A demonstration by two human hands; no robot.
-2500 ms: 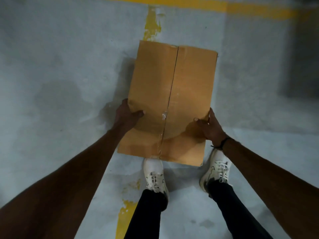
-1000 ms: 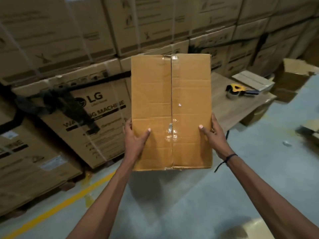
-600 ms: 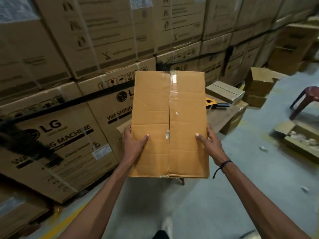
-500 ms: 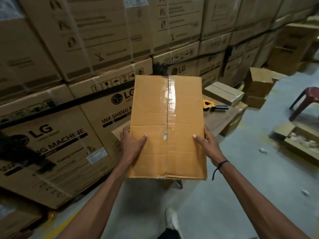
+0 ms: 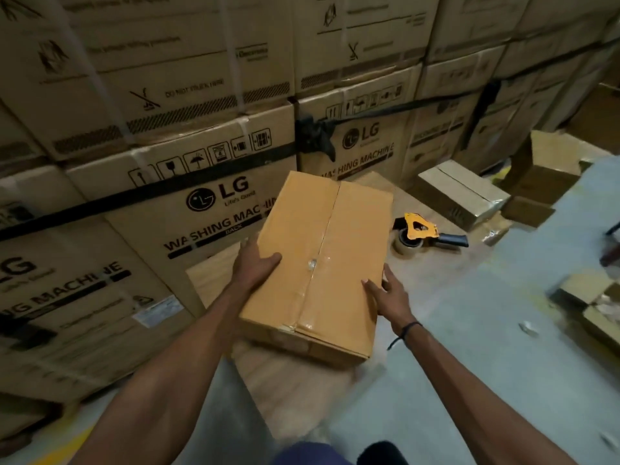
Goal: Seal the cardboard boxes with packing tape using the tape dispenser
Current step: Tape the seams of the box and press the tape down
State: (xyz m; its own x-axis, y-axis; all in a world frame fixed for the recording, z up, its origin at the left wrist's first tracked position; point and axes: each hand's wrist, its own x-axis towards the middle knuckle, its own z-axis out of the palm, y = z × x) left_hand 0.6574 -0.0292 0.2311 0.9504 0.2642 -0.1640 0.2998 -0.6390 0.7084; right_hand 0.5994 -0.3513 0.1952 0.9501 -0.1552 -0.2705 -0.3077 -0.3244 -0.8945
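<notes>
Cardboard box [image 5: 318, 263] sits at frame centre, on or just above the wooden tabletop [image 5: 214, 280]; contact with the surface is hard to confirm. Left hand [image 5: 255, 263] grips the box's left edge, thumb on top, fingers wrapped down the side out of view. Right hand [image 5: 385, 293] is at the right edge, thumb pressing the top, fingers fairly straight along the side, so more a press than a clamp.

Centre seam shows glossy tape [image 5: 312, 280] running its length and folding over the near edge, so this face looks sealed already. Other faces can't be seen.

Tape dispenser [image 5: 419, 233], yellow frame with dark handle, lies on the tabletop at 3 o'clock from the box, near but apart, untouched. Smaller taped carton [image 5: 463, 196] sits at 2 o'clock, beyond the dispenser. Open boxes [image 5: 593, 307] on the floor at the right edge look unsealed, so likely more left to do. Stacked washing machine cartons [image 5: 201, 203] fill 9 to 12 o'clock.

Judgement: at least one box partly done, several pending; the dispenser needs picking up next.
</notes>
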